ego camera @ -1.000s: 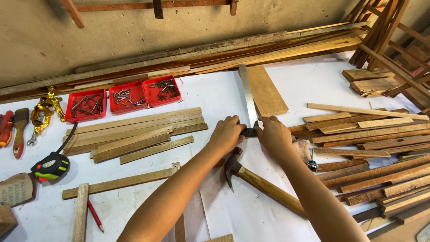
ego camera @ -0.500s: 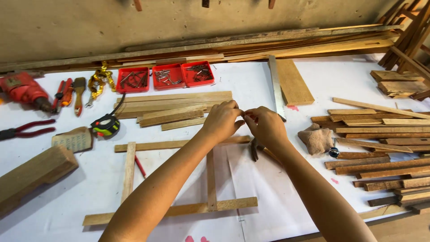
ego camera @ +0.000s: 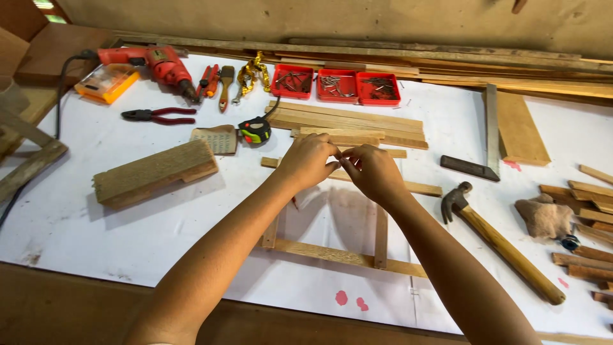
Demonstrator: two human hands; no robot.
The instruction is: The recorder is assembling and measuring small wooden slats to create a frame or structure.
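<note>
Left hand point(ego camera: 311, 161) and right hand point(ego camera: 373, 172) meet mid-bench over the top slat of the wooden frame point(ego camera: 348, 257), fingers pinched together on something too small to identify, probably to steady it, hammer point(ego camera: 504, 246) lying near the right edge.

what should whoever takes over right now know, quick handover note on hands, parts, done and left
Left hand and right hand: fingertips meet above the top slat; whether they pinch anything cannot be told.
Wooden frame: two uprights lie between top and bottom slats on the white table.
Hammer lies right of the frame, untouched; red nail trays at the back.
Done: frame laid out. Left: joints show no nails.
</note>
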